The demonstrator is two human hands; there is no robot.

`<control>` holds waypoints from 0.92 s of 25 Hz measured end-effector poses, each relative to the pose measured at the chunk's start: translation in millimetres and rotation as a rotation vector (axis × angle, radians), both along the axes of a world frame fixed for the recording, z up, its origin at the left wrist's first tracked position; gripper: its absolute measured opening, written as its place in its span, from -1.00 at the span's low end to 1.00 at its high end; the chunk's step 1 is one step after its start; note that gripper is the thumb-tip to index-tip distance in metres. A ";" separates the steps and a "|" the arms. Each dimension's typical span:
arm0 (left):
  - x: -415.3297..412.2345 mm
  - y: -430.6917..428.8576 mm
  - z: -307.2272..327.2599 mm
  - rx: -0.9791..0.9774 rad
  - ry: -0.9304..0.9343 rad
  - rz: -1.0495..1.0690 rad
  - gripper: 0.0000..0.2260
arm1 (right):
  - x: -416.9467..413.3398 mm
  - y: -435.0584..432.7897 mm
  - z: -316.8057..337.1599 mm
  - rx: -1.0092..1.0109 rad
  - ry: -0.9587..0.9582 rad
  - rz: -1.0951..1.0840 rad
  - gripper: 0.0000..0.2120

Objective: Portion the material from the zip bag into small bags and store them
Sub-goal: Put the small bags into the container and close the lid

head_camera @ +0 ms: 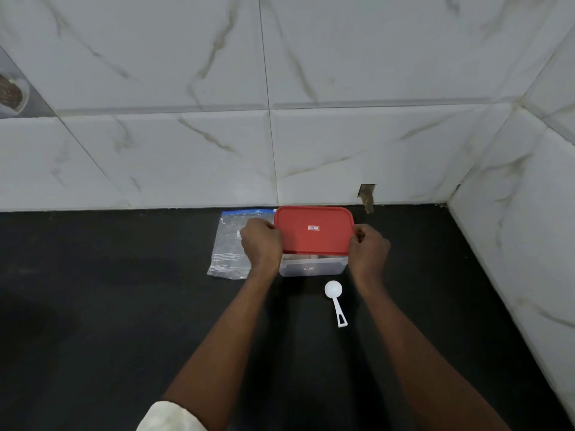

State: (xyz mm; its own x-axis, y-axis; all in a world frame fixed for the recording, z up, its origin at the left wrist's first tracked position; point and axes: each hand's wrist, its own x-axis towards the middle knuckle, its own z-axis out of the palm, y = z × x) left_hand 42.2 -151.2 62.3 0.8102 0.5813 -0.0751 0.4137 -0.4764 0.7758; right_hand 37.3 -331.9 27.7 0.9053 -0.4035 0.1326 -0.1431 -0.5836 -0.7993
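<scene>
A clear plastic container (312, 268) stands on the black counter near the back wall. Its red lid (313, 231) sits tilted above it, raised at the near edge. My left hand (261, 242) grips the lid's left side and my right hand (368, 244) grips its right side. A clear zip bag (227, 244) with a blue seal strip lies flat on the counter just left of the container, partly behind my left hand. A white measuring scoop (336, 301) lies in front of the container, handle toward me. What is inside the container is hidden.
The black counter (124, 306) runs to a marble-tiled back wall and a side wall at the right, forming a corner. A small hole (367, 197) shows in the back wall tile. A round dish (12, 94) sits at the far left edge.
</scene>
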 end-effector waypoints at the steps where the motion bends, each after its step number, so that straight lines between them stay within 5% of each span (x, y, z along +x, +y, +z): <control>1: -0.5 2.2 -1.9 -0.004 0.017 0.001 -0.83 | 1.3 0.9 -2.9 -0.015 0.015 0.004 -0.78; 23: -6.9 22.2 -18.4 -0.238 0.075 -0.025 -0.80 | -6.6 -1.2 -12.9 -0.231 0.040 0.159 -0.69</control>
State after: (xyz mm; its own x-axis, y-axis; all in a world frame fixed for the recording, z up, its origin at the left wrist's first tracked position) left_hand 35.3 -129.0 43.9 0.8108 0.5204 -0.2682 0.4653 -0.2949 0.8346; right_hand 30.7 -333.0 14.8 0.9610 -0.2196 0.1679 -0.0639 -0.7675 -0.6379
